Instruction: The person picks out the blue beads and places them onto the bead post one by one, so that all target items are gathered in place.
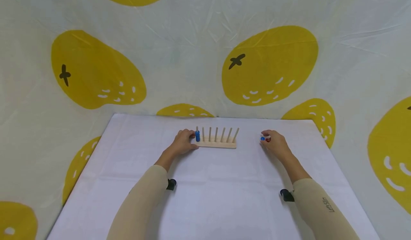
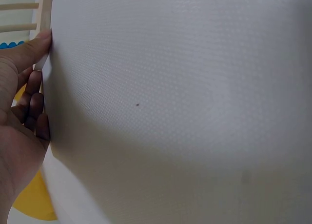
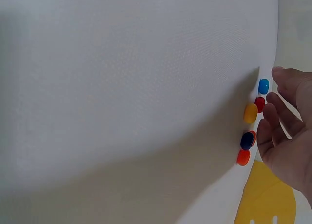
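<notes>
A wooden peg rack (image 1: 216,145) with a row of upright pegs stands near the back of the table. Blue beads (image 1: 197,136) are stacked on its leftmost peg. My left hand (image 1: 183,142) grips that end of the rack, the thumb (image 2: 36,48) on the front of the base. Off to the right, my right hand (image 1: 275,143) is low over loose beads, fingers bent and parted. A light blue bead (image 3: 263,86) lies just off its thumb and fingertips. Beside it are a red bead (image 3: 260,105) and a yellow bead (image 3: 250,113).
A dark blue bead (image 3: 247,141) and an orange-red bead (image 3: 243,157) lie farther along the right hand's fingers. White cloth covers the table (image 1: 221,204). Behind it hangs a pale curtain (image 1: 192,54) printed with yellow fruit.
</notes>
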Demonstrator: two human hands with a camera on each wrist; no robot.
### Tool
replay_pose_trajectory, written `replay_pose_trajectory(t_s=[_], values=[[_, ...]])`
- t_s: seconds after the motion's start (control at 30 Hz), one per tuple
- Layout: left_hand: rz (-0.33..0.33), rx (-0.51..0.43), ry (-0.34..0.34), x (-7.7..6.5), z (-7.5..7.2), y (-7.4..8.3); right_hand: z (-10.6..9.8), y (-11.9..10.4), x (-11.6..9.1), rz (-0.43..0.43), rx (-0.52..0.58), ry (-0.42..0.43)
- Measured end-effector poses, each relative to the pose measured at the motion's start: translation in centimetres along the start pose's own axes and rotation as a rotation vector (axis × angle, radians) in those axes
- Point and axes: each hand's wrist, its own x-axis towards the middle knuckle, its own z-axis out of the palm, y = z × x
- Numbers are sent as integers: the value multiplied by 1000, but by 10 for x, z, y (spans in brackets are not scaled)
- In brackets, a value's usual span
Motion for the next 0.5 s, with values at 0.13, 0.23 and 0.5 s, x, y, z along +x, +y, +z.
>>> replay_pose_trajectory(t_s=[0.13,0.23,0.5], values=[[-8,-5,5,0,0,-1,1,3,1,-10,-27,-10],[-11,-14,4,0,0,-2,2,5,2,-20,-58,-17],[-7,-26,0,-2,-1,0,2,5,5,-43,-99,-12]])
